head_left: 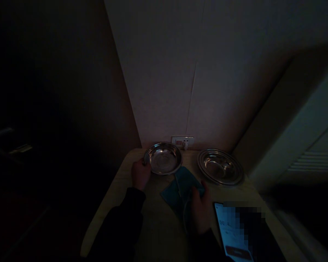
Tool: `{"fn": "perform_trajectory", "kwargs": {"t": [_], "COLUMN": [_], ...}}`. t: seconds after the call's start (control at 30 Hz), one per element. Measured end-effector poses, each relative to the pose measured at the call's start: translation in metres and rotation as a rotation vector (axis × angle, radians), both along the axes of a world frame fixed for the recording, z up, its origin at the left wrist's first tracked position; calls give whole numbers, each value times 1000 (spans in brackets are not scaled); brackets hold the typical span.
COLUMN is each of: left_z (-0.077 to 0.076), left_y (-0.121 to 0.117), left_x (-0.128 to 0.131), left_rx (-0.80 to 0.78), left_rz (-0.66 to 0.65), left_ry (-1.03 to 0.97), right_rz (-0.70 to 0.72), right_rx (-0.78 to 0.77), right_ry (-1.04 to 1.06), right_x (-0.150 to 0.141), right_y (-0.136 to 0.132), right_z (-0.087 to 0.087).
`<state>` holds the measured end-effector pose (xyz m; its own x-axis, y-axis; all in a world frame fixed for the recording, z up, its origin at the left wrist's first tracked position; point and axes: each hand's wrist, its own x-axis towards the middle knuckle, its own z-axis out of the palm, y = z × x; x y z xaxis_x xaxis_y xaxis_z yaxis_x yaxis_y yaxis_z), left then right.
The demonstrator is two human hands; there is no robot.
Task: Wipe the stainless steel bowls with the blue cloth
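Note:
My left hand [141, 174] grips the left rim of a shiny round metal plate [164, 159] near the back of the table. Its fingers are closed on the edge, partly out of sight behind the rim. A blue-green cloth [183, 187] hangs bunched from my right hand [201, 209], which is closed around it just right of the table's middle. The cloth's upper corner comes close to the plate's lower right rim; in this dim light I cannot tell if they touch. Right of the cloth sits a stack of several metal plates [221, 168].
A phone [232, 233] with a lit screen lies at the front right of the wooden table [113, 203]. Behind the table, the wall carries a socket [182, 142] with a plug in it. A pale panel [297, 134] stands on the right. The left side is very dark.

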<state>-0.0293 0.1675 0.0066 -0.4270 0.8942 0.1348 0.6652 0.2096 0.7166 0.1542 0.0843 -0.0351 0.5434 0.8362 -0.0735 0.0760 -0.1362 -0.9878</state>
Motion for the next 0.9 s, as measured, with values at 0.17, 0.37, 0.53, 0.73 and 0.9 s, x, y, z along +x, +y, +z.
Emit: {"fn": "perform_trajectory", "kwargs": {"t": [0.17, 0.37, 0.53, 0.73, 0.9], "left_z": [8, 17, 23, 29, 32], "left_y": [7, 10, 2, -25, -61], "left_x": [-2, -4, -11, -17, -17], "left_rx": [58, 127, 203, 283, 326], "left_rz": [9, -6, -9, -11, 41], "left_ry": [3, -112, -239, -409, -614], "right_rz": [1, 108, 299, 378, 395], "right_rx": [0, 4, 26, 64, 101], "right_ry": [-86, -215, -383, -528, -296], "right_x": [8, 16, 33, 46, 36], "right_y": [17, 17, 5, -9, -17], "right_z": [5, 0, 6, 21, 53]}}
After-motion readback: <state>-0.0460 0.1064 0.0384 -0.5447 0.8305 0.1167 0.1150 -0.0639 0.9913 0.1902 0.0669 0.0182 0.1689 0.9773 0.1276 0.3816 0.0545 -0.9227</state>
